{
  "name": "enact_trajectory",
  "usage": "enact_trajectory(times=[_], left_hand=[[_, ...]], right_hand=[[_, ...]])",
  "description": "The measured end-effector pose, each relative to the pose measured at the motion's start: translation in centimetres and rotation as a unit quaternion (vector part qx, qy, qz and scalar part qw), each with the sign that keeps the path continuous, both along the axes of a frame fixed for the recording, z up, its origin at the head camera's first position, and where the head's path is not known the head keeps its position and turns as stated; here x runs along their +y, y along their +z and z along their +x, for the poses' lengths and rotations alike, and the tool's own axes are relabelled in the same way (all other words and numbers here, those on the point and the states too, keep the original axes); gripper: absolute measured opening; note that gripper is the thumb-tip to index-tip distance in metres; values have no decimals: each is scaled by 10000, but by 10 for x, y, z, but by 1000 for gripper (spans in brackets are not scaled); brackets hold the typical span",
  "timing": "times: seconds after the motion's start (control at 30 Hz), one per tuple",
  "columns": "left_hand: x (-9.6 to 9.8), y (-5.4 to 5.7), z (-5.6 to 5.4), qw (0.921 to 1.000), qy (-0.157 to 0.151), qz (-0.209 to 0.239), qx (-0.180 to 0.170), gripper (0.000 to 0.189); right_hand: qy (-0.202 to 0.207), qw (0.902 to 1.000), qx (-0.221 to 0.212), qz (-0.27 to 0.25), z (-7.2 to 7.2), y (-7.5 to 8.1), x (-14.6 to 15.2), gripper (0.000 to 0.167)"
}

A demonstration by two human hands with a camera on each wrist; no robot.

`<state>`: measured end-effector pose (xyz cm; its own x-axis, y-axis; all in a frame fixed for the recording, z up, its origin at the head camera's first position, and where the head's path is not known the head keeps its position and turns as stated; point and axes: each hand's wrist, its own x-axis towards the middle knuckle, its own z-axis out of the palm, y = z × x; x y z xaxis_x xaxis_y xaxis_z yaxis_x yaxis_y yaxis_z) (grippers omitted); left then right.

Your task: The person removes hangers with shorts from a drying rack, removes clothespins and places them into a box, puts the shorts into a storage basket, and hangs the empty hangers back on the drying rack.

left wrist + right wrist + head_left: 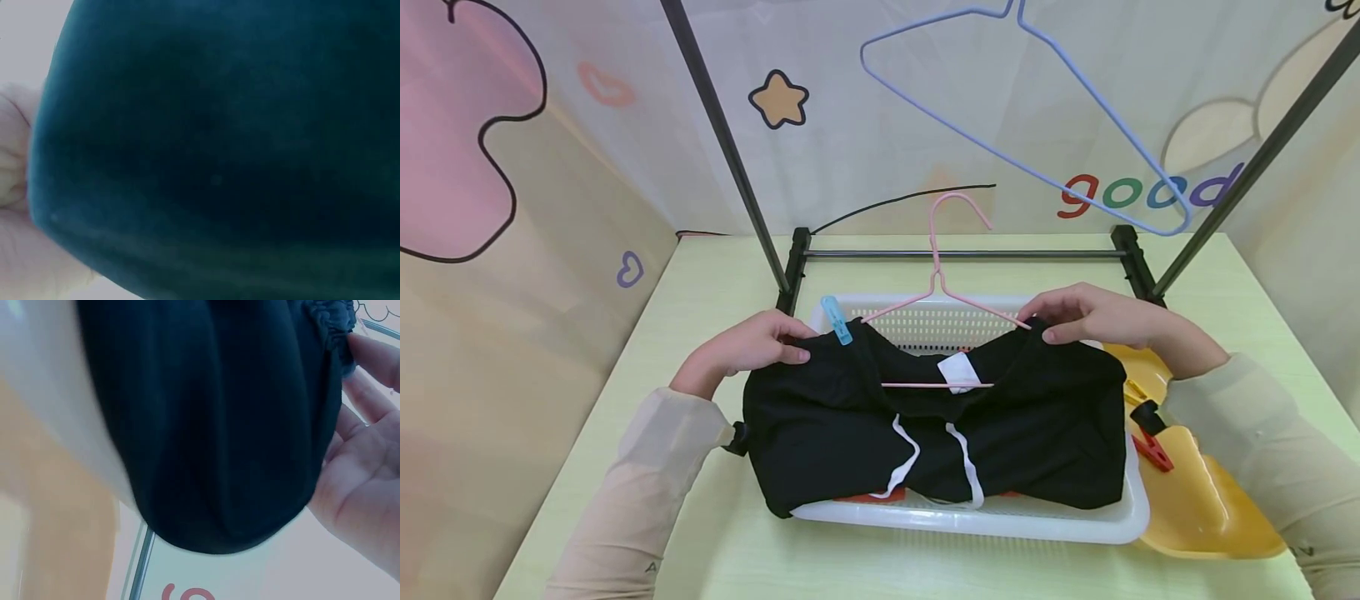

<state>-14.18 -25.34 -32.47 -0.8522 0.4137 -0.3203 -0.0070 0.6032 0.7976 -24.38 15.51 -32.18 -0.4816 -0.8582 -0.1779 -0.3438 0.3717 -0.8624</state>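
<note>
Black pants (1045, 433) with white drawstrings and a white label hang spread on a pink hanger (934, 250), in front of and over a white basket (970, 533). A light blue clothespin (837, 321) grips the waistband at the left. Beside it, my left hand (752, 343) pinches the cloth, thumb in front and other fingers hidden behind. My right hand (1101, 318) pinches the gathered waistband at the hanger's right end. In the left wrist view the dark cloth hides most of the left hand. The right wrist view shows the right fingers (375, 362) at the gathered edge.
A yellow tray (1217, 508) lies right of the basket, with a red clothespin (1152, 452) and a yellow clothespin (1137, 390) in it. A black rack (962, 253) stands behind, its poles rising on both sides. Above hangs a blue hanger (967, 137).
</note>
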Motion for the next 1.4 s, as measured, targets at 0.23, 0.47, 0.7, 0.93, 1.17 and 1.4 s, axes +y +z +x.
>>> enact_trajectory(times=[0.23,0.47,0.7,0.93,1.17,1.4], left_hand=[[-1,0,0,9999,52,-122,25,28],[0,0,1,9997,119,-211,106,27],[0,-1,2,9993,125,-254,248,26],[1,1,3,9989,138,-346,293,27],[3,3,3,9984,101,-452,329,27],[3,5,2,9974,55,-576,422,27]], right_hand=[[-197,9997,72,127,1,5,-1,31],[-366,9989,253,122,1,9,-2,29],[-352,9987,357,-130,0,14,-5,30],[-387,9968,591,-364,1,17,-8,28],[-326,9946,763,-630,2,22,-12,28],[-123,9942,806,-705,1,28,-20,25]])
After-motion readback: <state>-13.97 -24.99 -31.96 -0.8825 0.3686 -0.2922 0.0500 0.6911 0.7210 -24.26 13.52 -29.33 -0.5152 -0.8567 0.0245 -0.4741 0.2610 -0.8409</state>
